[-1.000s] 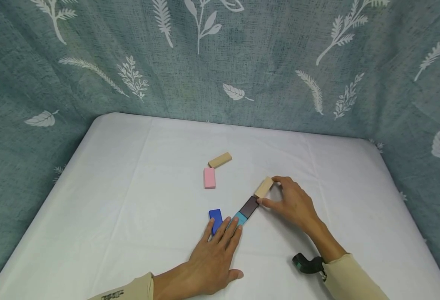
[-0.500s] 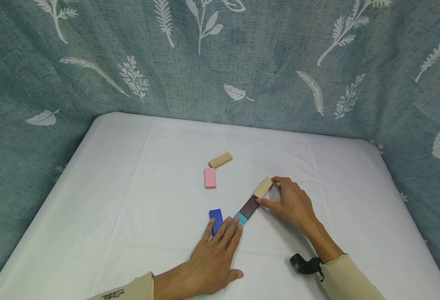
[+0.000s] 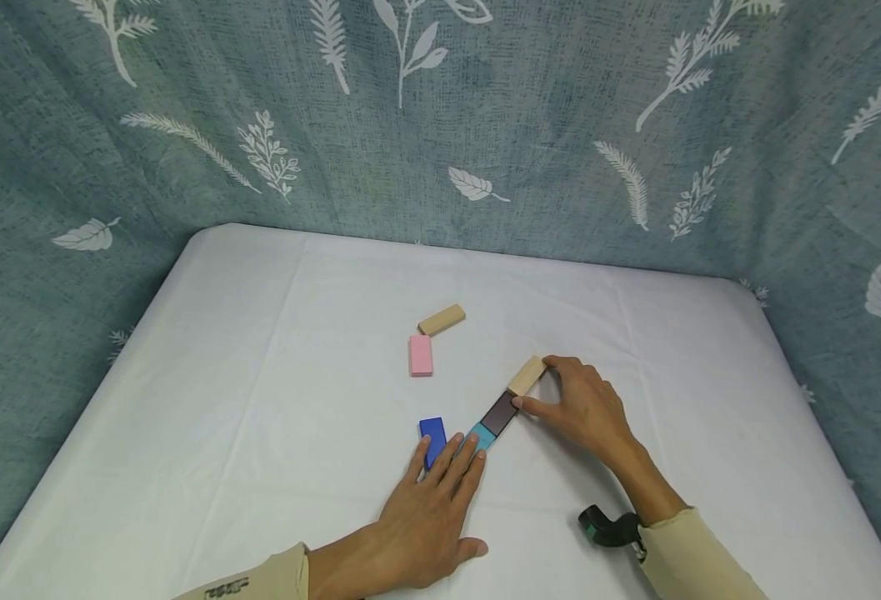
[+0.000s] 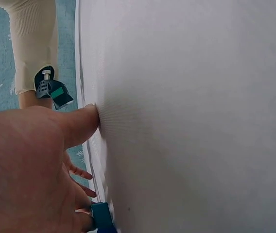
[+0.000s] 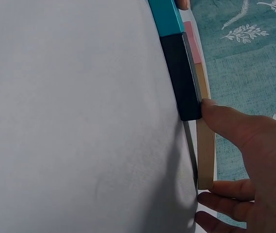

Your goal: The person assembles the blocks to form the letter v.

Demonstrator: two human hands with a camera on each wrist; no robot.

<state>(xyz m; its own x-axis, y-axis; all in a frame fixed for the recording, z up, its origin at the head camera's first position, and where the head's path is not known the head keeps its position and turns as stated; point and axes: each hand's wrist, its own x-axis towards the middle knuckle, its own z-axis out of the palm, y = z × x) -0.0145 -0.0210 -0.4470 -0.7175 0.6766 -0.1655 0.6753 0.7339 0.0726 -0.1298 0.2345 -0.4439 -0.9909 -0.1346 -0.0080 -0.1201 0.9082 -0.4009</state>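
Three rectangular blocks run end to end in a slanted row in the head view: light blue [image 3: 482, 437], dark brown [image 3: 500, 414] and pale wooden [image 3: 527, 376]. My right hand [image 3: 586, 408] holds the pale wooden block, an index fingertip at its far end and the thumb beside its joint with the dark brown block. My left hand [image 3: 428, 517] lies flat, palm down, its straight fingers over the near parts of the light blue block and a dark blue block [image 3: 432, 439]. Those near ends are hidden under the fingers. In the left wrist view, the left thumb [image 4: 82, 124] rests on the cloth.
Farther back, a pink block [image 3: 421, 357] lies close to another wooden block [image 3: 442, 320]. A white cloth [image 3: 297, 375] covers the table, and a green leaf-patterned curtain [image 3: 440, 150] hangs behind it. A black wrist camera [image 3: 608, 529] juts from the right sleeve.
The right hand and the pale wooden block's far end have shifted very slightly toward the row. The left hand and the other blocks stay in place.
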